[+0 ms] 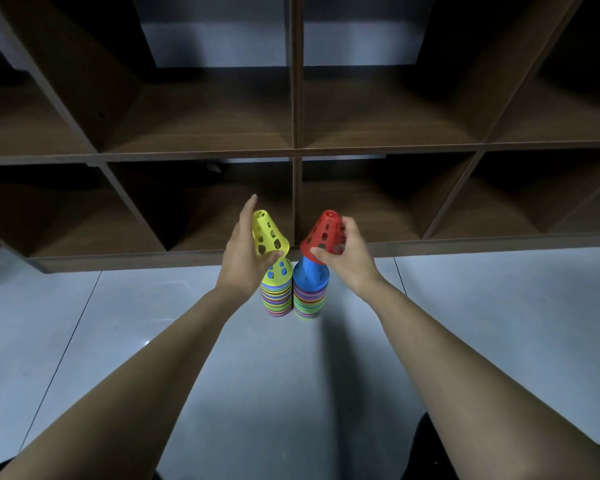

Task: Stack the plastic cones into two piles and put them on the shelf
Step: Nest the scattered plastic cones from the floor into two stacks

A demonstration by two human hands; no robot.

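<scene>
Two piles of many-coloured perforated plastic cones stand side by side on the grey floor. The left pile (pixel 277 296) is topped by a yellow-green cone, the right pile (pixel 309 292) by a blue one. My left hand (pixel 245 254) holds a yellow cone (pixel 269 233) tilted just above the left pile, thumb under its rim. My right hand (pixel 349 251) grips a red cone (pixel 321 237) tilted above the blue top of the right pile. The dark wooden shelf (pixel 293 152) rises right behind the piles.
The shelf is split into open cubbies by vertical dividers (pixel 297 199); those in view hold nothing I can make out. Its bottom board (pixel 465 249) sits just above the tiled floor (pixel 274 375). My knees show at the lower corners.
</scene>
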